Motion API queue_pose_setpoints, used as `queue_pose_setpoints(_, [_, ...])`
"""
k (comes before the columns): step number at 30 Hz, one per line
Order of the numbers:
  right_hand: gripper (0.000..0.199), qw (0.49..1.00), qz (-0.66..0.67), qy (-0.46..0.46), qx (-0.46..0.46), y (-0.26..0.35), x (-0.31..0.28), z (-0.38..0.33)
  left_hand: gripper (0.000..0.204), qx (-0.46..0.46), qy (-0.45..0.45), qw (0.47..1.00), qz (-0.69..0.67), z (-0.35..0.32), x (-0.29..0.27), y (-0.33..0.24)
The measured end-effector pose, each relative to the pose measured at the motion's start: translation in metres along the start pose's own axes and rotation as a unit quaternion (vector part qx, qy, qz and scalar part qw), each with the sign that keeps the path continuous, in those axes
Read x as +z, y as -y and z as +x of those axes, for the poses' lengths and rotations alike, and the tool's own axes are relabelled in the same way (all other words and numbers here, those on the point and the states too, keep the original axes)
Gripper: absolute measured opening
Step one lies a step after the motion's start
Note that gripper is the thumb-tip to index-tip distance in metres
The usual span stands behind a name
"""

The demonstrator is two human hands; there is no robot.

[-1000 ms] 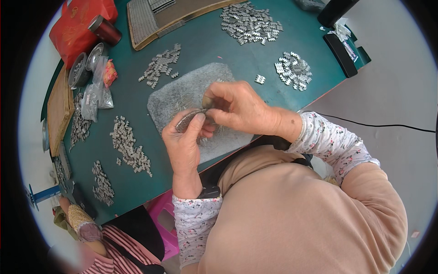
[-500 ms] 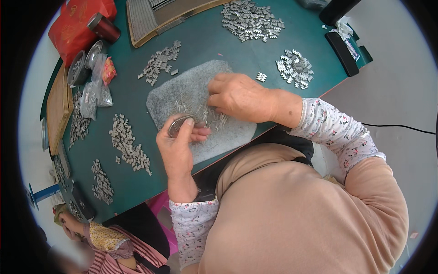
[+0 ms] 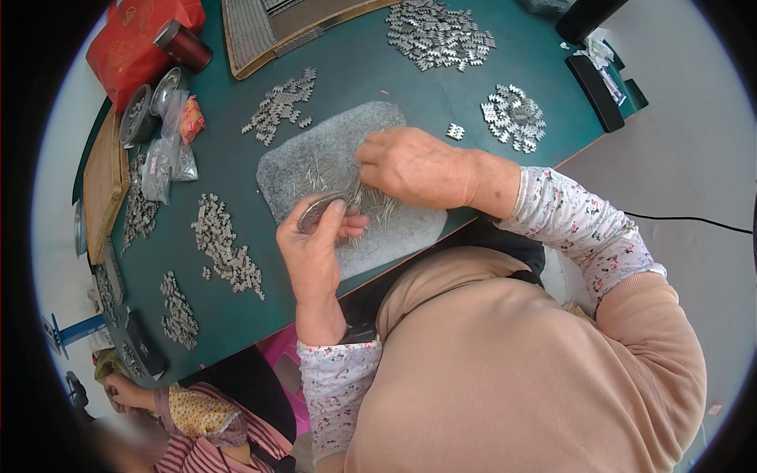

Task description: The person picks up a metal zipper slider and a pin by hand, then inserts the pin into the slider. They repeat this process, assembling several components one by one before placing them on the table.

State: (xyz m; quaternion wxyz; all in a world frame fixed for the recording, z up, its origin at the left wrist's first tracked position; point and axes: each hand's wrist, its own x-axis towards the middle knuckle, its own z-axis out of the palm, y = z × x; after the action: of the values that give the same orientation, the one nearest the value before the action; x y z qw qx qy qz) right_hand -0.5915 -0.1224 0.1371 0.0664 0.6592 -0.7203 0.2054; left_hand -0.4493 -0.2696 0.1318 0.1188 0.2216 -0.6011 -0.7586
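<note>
My left hand (image 3: 314,246) is closed on a curved grey metal piece (image 3: 317,210), its edge clasped between thumb and fingers; the exact kind is unclear. Under both hands lies a grey felt mat (image 3: 288,167), with many thin metal pins (image 3: 385,210) scattered over its middle. My right hand (image 3: 418,164) is just above the pins, to the right of the metal piece. Its fingers are curled with the tips pointing down and hidden from view, so whatever they pinch does not show.
Piles of small toothed metal links (image 3: 438,35) cover parts of the green table (image 3: 355,75). A ring of links (image 3: 512,118) and one small block (image 3: 455,132) lie right. Bowls (image 3: 139,117), a red bag (image 3: 130,47) and plastic bags stand left. Another person's arm (image 3: 197,410) is lower left.
My left hand has shifted slightly toward my right hand, and the metal piece is tipped a little differently. The right hand stays over the pins, its fingers still curled.
</note>
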Motion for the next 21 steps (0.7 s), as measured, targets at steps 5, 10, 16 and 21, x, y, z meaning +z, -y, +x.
queue_pose_setpoints(5, [0.010, 0.984, 0.109, -0.101, 0.104, 0.005, -0.002, 0.002, 0.013, 0.021, 0.022, 0.999, 0.028, 0.000, 0.005, -0.002])
queue_pose_setpoints(10, [0.013, 0.929, 0.296, -0.097, 0.199, 0.022, -0.010, 0.003, 0.013, 0.033, 0.034, 0.998, 0.030, 0.000, 0.007, -0.002])
queue_pose_setpoints(16, [0.013, 0.924, 0.291, -0.125, 0.215, 0.024, -0.005, 0.001, 0.014, 0.040, 0.047, 0.998, 0.033, 0.000, 0.010, -0.004])
queue_pose_setpoints(21, [0.013, 0.921, 0.298, -0.126, 0.219, 0.026, -0.004, 0.001, 0.014, 0.038, 0.049, 0.997, 0.049, -0.001, 0.011, -0.006])
